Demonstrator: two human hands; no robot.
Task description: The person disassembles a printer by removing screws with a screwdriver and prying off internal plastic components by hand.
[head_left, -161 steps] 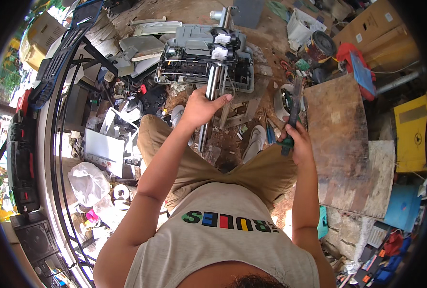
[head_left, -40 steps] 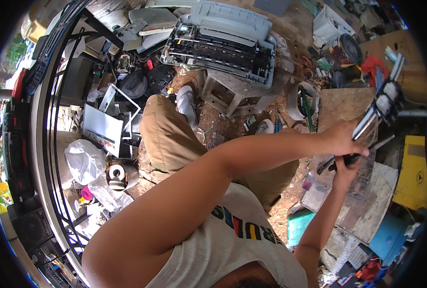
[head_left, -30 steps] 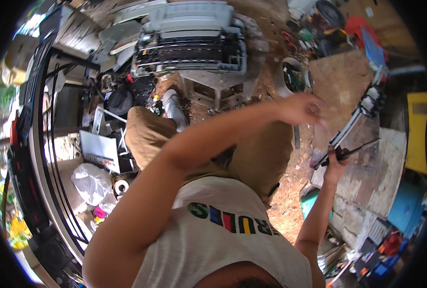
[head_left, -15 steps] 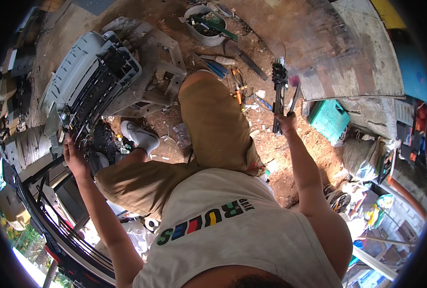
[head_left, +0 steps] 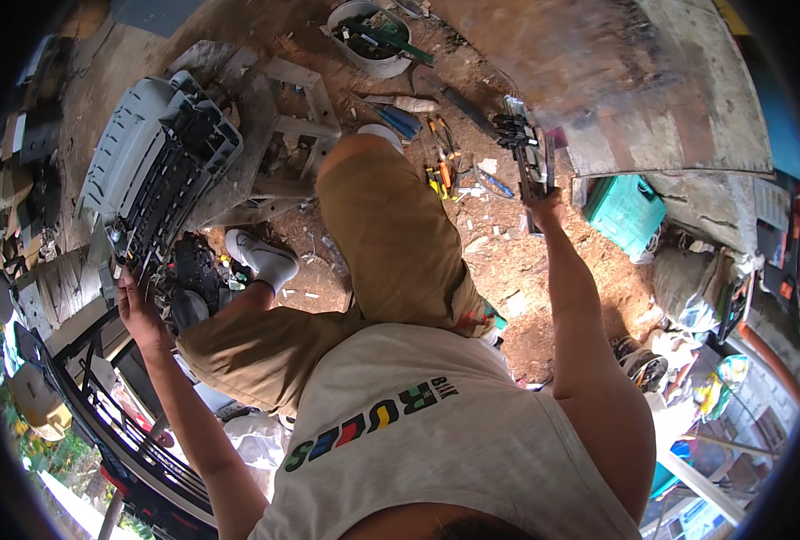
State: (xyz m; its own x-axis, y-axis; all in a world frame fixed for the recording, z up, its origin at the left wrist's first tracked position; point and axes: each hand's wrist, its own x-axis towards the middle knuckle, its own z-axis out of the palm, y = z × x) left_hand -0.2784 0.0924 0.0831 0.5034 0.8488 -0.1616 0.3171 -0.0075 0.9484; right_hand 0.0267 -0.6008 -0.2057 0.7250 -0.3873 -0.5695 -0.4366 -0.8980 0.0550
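Observation:
My right hand (head_left: 546,211) is closed around the lower end of a long black mechanical part (head_left: 526,160), raised above the littered ground. A dark flat strip (head_left: 550,160) stands alongside it, apparently in the same grip. On the left, a grey plastic machine housing (head_left: 128,135), like a printer's, lies tilted with its black slotted inside facing me. At its near end is my left hand (head_left: 141,310), fingers stretched out toward the edge. Whether the fingertips touch the housing is hard to make out.
Pliers and screwdrivers (head_left: 442,166) lie ahead on the dirt, near a white bucket (head_left: 368,67) of green boards. A wooden stool frame (head_left: 296,121) stands beside the housing. A teal case (head_left: 625,216) sits by the large worn board (head_left: 661,99); a black rack (head_left: 134,432) curves along my left.
The view has turned slightly. My right hand has moved a little up, and the top of the black part now leans farther left. The left hand stays by the housing.

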